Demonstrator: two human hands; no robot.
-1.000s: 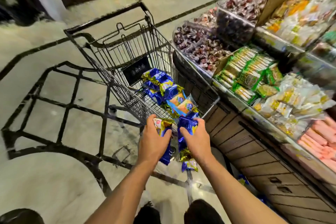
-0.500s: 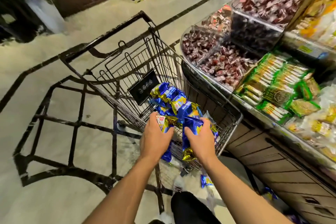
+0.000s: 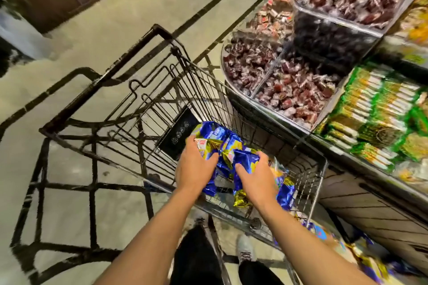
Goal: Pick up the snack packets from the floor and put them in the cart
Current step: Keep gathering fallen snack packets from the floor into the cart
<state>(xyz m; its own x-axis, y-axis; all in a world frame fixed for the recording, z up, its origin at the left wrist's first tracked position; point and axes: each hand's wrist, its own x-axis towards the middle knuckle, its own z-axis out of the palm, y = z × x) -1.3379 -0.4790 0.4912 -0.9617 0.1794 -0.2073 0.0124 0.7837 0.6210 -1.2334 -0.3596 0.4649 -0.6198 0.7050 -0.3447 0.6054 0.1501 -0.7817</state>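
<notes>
Snack packets [image 3: 245, 159] gripped by left hand [image 3: 194, 166] and right hand [image 3: 257, 178], fingers curled, inside cart [image 3: 322, 169]

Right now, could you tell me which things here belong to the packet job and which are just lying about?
Job:
- left hand and right hand, each gripping blue-and-gold snack packets
- wire cart
- packets on the floor

Bystanders:
- bins of red sweets
- green packs on the display

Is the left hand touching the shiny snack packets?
Touching. The head view shows the left hand with fingers curled round blue and gold snack packets, held over the cart.
</notes>
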